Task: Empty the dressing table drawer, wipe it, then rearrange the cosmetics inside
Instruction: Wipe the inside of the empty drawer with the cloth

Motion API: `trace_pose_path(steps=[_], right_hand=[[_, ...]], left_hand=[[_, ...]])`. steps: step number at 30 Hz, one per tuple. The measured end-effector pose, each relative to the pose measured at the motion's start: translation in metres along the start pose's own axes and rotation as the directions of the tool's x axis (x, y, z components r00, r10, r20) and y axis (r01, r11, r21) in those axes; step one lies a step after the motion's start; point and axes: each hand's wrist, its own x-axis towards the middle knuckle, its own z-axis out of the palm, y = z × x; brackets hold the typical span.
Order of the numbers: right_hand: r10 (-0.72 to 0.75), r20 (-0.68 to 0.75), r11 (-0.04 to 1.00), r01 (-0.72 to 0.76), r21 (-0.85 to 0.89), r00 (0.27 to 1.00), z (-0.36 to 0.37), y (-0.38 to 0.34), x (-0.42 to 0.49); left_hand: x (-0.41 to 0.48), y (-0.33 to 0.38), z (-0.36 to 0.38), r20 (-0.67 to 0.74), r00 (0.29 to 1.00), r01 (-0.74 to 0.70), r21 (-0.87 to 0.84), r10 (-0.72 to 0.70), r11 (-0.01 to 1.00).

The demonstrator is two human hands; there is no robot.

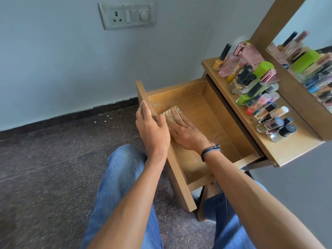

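Here, wooden drawer (215, 123), left hand (152, 130) gripping front, right hand (185, 132) pressing cloth (170, 112), maybe folded

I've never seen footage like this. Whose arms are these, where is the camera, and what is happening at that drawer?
There is no machine here: these are a person's two bare arms. The single picture comes from a wide-angle camera worn on the person's head, looking forward and down, so you also see their jeans. The left hand grips the front of the pulled-out drawer, probably to steady it. The right hand lies flat, pressing a beige cloth onto the drawer's bottom. Nothing else shows inside the drawer. The cosmetics, bottles and tubes, are crowded on the tabletop in front of a mirror that reflects them. So this looks like the wiping stage.
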Motion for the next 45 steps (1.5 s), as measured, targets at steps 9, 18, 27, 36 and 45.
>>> trace_pose_path(steps=[9, 18, 27, 36, 45], right_hand=[[0.222, 0.042, 0.974, -0.22, -0.047, 0.974, -0.045, 0.065, -0.01], [0.211, 0.004, 0.978, -0.211, -0.01, 0.978, -0.016, 0.001, -0.01], [-0.01, 0.1, 0.997, 0.018, -0.073, 0.995, 0.002, -0.01, -0.007], [0.161, 0.009, 0.986, -0.161, -0.035, 0.987, -0.047, 0.063, -0.035], [0.229, 0.048, 0.973, -0.23, 0.022, 0.972, -0.013, 0.02, -0.029]], left_hand=[[0.0, 0.0, 0.0, 0.008, 1.0, -0.016, 0.02, 0.016, 1.0], [0.001, -0.002, 0.003, -0.019, 1.0, -0.009, -0.001, 0.009, 1.0], [0.0, 0.002, -0.002, 0.003, 1.0, -0.014, -0.002, 0.014, 1.0], [0.0, 0.002, -0.001, 0.026, 1.0, -0.01, -0.017, 0.011, 1.0], [0.002, -0.002, 0.002, -0.017, 1.0, -0.011, -0.017, 0.011, 1.0]])
